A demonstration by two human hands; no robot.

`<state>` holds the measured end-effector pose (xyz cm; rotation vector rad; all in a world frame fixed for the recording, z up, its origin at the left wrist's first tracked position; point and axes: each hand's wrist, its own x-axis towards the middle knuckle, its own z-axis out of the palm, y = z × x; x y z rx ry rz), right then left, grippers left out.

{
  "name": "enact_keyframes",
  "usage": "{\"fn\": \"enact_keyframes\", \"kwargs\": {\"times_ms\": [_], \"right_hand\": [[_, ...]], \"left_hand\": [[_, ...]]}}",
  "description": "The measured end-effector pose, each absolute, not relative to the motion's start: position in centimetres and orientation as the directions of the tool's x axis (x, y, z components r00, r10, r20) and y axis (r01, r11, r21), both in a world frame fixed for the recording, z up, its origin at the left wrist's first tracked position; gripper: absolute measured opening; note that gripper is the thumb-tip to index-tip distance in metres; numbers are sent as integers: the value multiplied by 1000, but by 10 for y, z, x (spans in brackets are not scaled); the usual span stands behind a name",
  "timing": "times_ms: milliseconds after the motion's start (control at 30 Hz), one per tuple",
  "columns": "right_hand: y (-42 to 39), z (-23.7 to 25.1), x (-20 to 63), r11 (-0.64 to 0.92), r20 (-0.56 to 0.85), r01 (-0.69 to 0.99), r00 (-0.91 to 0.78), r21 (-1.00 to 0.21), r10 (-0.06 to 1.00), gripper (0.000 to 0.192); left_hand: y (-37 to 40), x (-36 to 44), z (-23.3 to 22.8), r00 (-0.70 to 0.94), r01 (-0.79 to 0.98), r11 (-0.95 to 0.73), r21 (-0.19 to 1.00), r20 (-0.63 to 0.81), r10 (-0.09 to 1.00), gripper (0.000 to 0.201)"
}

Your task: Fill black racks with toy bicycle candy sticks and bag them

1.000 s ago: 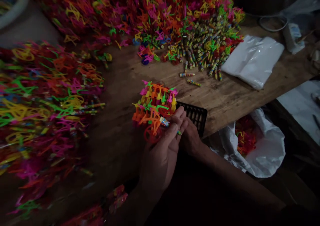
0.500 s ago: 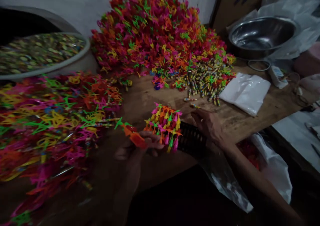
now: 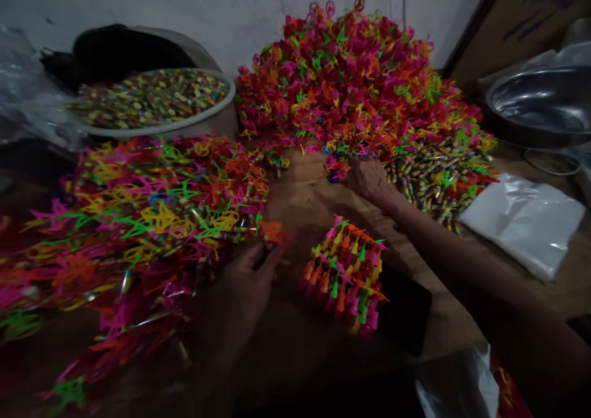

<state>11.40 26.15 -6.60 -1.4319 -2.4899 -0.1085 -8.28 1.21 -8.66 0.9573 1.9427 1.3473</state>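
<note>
My left hand point(image 3: 249, 279) is pinching a small orange plastic piece point(image 3: 276, 233), blurred by motion, beside the left heap of assembled-looking colourful pieces point(image 3: 152, 215). Farther back, my right hand point(image 3: 369, 178) reaches down at the front edge of a tall mound of bright plastic pieces point(image 3: 351, 85). Its fingers point into the pieces and are mostly hidden. Between my two arms, small plastic pieces in pink, orange, yellow and green stand in close rows point(image 3: 346, 276) on a dark rack point(image 3: 409, 307) on the wooden table point(image 3: 302, 190).
Small printed tubes point(image 3: 429, 172) lie heaped right of my right hand. A white tub point(image 3: 226, 107) of similar tubes stands at the back left. To the right are folded white plastic bags point(image 3: 526, 221) and a metal basin point(image 3: 545, 101). A clear bag point(image 3: 457, 381) hangs at the front edge.
My right hand has left the rack's right side and moved back and left to the mound. My left hand has drawn away from the rows, keeping the orange piece. The view has turned left.
</note>
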Motion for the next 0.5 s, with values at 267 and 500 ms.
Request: {"fn": "enact_keyframes", "kwargs": {"times_ms": [267, 500], "right_hand": [[239, -28, 80, 744, 236, 402, -774, -534, 588, 22], [170, 14, 69, 594, 131, 144, -909, -792, 396, 21]], "left_hand": [[39, -80, -71, -539, -39, 185, 982, -176, 824, 27], [36, -75, -21, -384, -272, 77, 959, -182, 905, 33]]}}
